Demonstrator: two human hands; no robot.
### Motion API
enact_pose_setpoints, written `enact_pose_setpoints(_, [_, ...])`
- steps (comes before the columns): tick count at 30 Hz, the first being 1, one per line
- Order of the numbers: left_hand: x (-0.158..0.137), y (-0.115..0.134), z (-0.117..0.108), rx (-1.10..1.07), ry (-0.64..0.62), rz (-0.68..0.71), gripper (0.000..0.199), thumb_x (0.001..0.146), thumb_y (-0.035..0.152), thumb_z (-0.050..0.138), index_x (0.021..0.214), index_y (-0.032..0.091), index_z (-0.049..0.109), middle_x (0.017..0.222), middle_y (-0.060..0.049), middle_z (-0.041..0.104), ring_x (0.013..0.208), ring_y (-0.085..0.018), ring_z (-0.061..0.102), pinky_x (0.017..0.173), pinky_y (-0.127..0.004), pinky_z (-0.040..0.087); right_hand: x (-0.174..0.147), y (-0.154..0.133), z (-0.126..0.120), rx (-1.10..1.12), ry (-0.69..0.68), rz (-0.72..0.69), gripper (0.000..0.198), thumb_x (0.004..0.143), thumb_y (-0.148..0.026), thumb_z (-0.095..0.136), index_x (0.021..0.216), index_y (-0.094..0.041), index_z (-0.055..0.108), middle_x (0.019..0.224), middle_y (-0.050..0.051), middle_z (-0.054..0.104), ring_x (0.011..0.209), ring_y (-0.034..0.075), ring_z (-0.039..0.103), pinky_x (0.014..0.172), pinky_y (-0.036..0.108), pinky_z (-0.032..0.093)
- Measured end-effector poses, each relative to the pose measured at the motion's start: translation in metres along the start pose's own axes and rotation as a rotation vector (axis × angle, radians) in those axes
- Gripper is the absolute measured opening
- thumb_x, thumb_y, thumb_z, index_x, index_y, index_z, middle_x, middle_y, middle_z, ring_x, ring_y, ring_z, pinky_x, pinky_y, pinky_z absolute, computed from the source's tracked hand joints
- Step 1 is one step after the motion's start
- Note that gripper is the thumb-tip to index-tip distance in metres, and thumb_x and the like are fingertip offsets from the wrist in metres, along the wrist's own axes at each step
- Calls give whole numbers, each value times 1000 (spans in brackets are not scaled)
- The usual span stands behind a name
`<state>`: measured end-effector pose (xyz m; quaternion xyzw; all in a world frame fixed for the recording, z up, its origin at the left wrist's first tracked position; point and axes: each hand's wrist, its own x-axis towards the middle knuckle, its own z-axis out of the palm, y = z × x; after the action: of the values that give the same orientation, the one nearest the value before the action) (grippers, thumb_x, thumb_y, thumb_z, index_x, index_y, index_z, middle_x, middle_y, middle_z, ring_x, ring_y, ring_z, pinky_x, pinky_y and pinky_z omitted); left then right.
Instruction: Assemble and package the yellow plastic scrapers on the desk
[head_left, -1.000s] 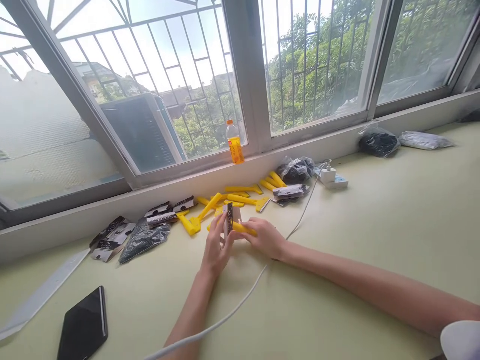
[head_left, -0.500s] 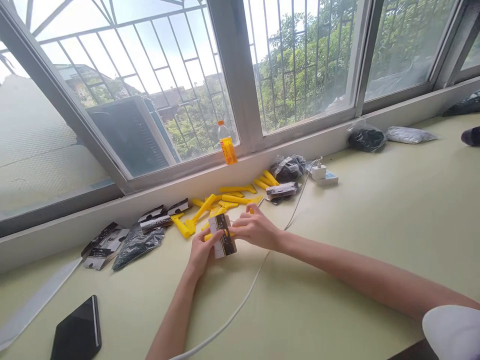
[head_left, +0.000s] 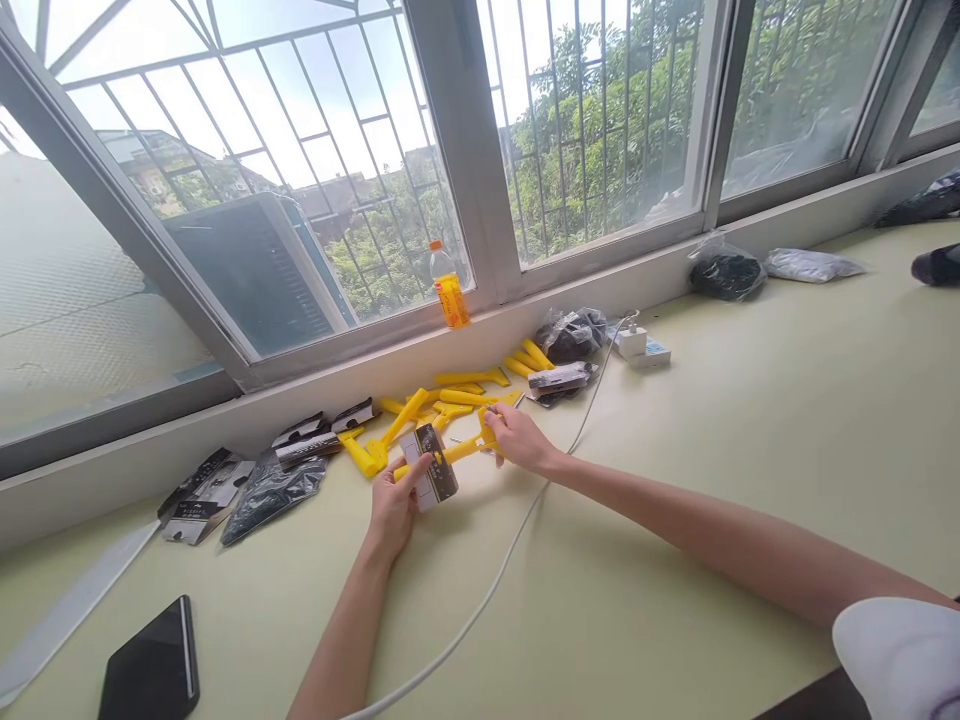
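Note:
A yellow scraper (head_left: 463, 450) lies across both hands, above the table. My left hand (head_left: 391, 512) is closed around its handle end, the thumb pressing a black and white cardboard packaging card (head_left: 438, 480) against it. The handle passes behind or through the card; which one I cannot tell. My right hand (head_left: 523, 440) grips the wide head of the same scraper, its fingers covering most of it. Just beyond the hands, several more yellow scrapers (head_left: 397, 425) lie in a loose pile.
Folded cards (head_left: 196, 515) and a bag of black items (head_left: 274, 490) lie left. A phone (head_left: 150, 660) is at the near left. A white cable (head_left: 499, 580) crosses the table to a charger (head_left: 631, 342). A drink bottle (head_left: 451, 298) stands on the sill.
My right hand has moved from the card's edge to the scraper's head. A length of yellow handle now shows between card and hand. The card has tilted slightly.

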<state>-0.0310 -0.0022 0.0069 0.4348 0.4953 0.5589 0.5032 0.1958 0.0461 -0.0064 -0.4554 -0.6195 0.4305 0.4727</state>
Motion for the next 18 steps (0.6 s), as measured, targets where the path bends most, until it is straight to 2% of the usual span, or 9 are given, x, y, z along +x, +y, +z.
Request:
enact_pose_setpoints(3, [0,0,-2,190,8,54,65,59,48,94,113,17,74,107,-11,77,82,-19,72,69,-28,60,0,0,1,133,-28,-12,19,106,-29,41,94,-17,49,65,-1,58,47,14,61,41,22,44])
enact_pose_setpoints(6, [2,2,-6,469,-23,169,52,63,54,90,99,17,80,101,-10,77,87,-20,70,73,-25,55,-1,-1,0,193,-18,-32,18,104,-29,45,91,-17,49,57,-4,55,43,13,58,39,20,42])
enact_pose_setpoints(8, [1,5,-7,573,-50,206,49,67,56,87,97,19,80,102,-10,77,91,-21,69,75,-26,52,-1,-2,0,229,-20,-40,19,103,-32,48,92,-17,50,56,-3,56,42,12,57,39,20,42])
enact_pose_setpoints(11, [-2,13,-9,661,-99,220,47,69,57,84,99,21,81,104,-10,78,91,-23,67,76,-27,49,-3,0,2,289,-47,-62,22,101,-36,52,92,-16,51,60,-2,58,42,11,56,40,20,43])
enact_pose_setpoints(15, [-6,19,-9,737,-93,269,42,72,57,82,94,20,82,93,-9,78,80,-20,63,69,-27,44,-7,6,11,395,-62,-80,28,98,-42,55,93,-16,50,66,-2,59,46,12,58,42,23,47])
enact_pose_setpoints(18, [-6,19,-8,662,-67,306,37,69,53,86,83,19,81,80,-7,75,70,-17,59,63,-25,41,-10,11,15,445,-58,-100,33,96,-47,58,92,-16,50,70,0,61,50,13,62,47,24,50])
